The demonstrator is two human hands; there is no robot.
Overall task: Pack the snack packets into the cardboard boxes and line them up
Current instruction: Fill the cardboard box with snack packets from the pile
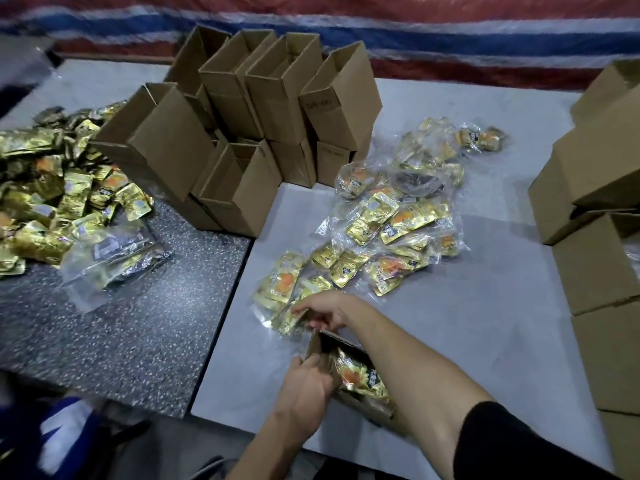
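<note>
Packing workshop: stacked cartons (pixel 277 98), packet heaps (pixel 52 188)

The right forearm (pixel 398 355) covers part of the open box (pixel 317 346) (print on the snack packets (pixel 381 220) is unreadably blurred).

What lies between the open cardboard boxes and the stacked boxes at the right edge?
In the head view, clear bags of gold snack packets lie there, near the open cardboard boxes; toward the stacked boxes the grey tabletop is bare.
</note>
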